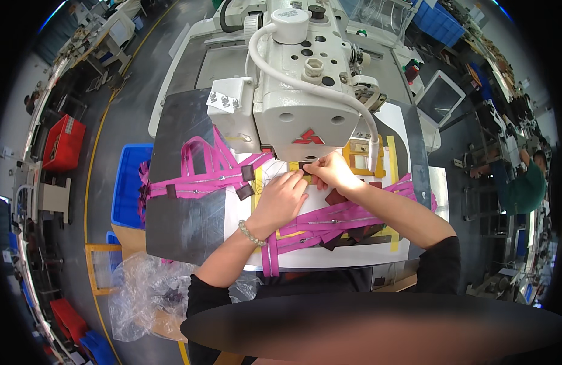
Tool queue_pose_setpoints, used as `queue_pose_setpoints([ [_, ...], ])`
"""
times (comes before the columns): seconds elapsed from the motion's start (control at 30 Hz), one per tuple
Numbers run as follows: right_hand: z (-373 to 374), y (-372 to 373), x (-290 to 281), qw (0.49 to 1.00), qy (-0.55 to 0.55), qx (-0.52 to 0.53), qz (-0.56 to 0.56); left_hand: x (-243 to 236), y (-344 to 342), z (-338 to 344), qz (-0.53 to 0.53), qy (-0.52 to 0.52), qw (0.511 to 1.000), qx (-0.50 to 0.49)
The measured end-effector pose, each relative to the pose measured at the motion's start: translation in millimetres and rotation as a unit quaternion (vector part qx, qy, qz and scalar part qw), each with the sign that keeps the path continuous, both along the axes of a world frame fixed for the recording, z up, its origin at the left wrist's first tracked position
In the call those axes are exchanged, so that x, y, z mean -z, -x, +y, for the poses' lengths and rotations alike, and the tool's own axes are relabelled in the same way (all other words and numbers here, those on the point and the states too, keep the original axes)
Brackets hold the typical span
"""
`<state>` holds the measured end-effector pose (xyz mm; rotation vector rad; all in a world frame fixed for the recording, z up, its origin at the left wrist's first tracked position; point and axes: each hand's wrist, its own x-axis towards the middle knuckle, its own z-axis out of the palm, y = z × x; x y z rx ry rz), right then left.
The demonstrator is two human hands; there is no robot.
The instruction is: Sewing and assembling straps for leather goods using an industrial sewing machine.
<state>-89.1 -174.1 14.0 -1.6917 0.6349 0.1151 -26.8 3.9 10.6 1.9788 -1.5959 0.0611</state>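
Observation:
Under the sewing machine head [305, 115], a small dark patch [305, 167] lies at the fingertips of both my hands. My right hand [333, 172] pinches its edge between thumb and fingers. The bent fingers of my left hand [278, 202] press together at its near side, with the thumb lower. Magenta zipper tape [202, 182] with dark end patches lies left of my left hand. More magenta zipper strips [333, 222] run below my wrists across the white sheet. A dark red-brown patch [336, 197] sits below my right hand. The needle area is partly hidden.
A yellow frame plate [359, 157] sits right of the machine head. Left of the dark table [183, 228] stands a blue bin [126, 188] with magenta tape hanging in. Clear plastic wrap [150, 298] lies below it. At far right another person [524, 185] works.

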Motion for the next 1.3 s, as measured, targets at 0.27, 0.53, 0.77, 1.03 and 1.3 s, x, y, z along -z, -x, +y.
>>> queue_pose_setpoints([
  [0.27,-5,-6,-21,0.992,0.086,-0.093,-0.017,8,3,-5,-0.128,-0.058,0.990,0.002],
  [0.53,-35,24,-2,0.787,0.435,-0.278,-0.338,8,-11,1,-0.015,0.009,1.000,-0.003],
  [0.77,-46,31,15,0.715,0.488,-0.329,-0.377,6,-16,1,-0.006,-0.008,1.000,0.016],
  [1.03,-46,30,19,0.741,0.467,-0.318,-0.363,2,-16,-1,0.003,-0.008,1.000,0.017],
  [1.3,-48,26,23,0.759,0.440,-0.329,-0.348,3,-19,-1,0.008,0.000,1.000,0.021],
])
